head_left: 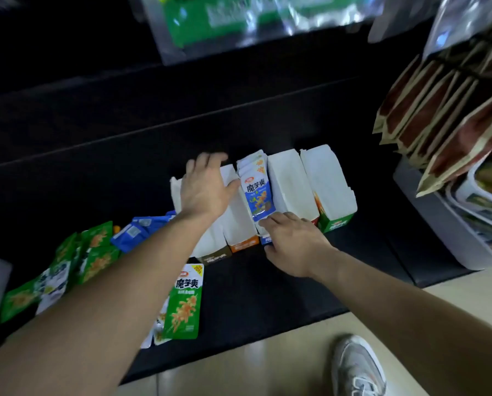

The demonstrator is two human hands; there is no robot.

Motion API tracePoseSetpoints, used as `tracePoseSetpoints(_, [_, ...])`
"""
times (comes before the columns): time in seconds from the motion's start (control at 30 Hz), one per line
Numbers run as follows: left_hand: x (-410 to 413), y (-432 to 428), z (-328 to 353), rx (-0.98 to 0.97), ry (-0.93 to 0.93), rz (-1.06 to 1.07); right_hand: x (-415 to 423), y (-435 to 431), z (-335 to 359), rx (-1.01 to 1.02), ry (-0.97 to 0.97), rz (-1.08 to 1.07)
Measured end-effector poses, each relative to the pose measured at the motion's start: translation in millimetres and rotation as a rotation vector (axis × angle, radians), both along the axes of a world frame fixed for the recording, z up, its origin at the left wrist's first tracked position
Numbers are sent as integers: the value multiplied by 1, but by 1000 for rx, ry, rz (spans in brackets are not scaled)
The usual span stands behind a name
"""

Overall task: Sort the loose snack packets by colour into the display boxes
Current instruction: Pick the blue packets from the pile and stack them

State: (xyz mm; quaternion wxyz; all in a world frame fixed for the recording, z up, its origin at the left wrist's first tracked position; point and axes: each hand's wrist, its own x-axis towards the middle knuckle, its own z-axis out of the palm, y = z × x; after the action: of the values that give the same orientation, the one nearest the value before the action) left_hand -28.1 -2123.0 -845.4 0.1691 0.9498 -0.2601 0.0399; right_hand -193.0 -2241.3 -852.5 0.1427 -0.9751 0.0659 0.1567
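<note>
From the head camera, your row of display boxes stands on the dark tabletop (96,155), and the blue box (267,240) in the middle of it holds a stack of blue packets (257,192), their long axis running away from you.

Your left hand (206,190) lies flat and spread on the white boxes just left of the blue box, thumb against the stack's side, gripping nothing. Your right hand (294,244) sits at the blue box's near end, its fingers (270,221) pressing the stack's near edge rather than curling round it.

The remaining loose blue packets (142,230) lie left of the blue box, beside your left forearm. The green packet (185,305) lies nearer you and left, lengthwise like the box slots, while the green box (336,223) stands at the row's right end. Your left hand is probably the nearer for the next pick.
</note>
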Motion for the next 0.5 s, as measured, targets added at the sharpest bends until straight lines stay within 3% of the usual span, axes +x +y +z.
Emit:
tracePoseSetpoints(0.3, [-52, 195, 102, 396, 359, -107, 8, 61, 140, -104, 99, 183])
tracePoseSetpoints(0.5, [-80, 319, 100, 535, 454, -64, 11, 148, 117, -71, 189, 245])
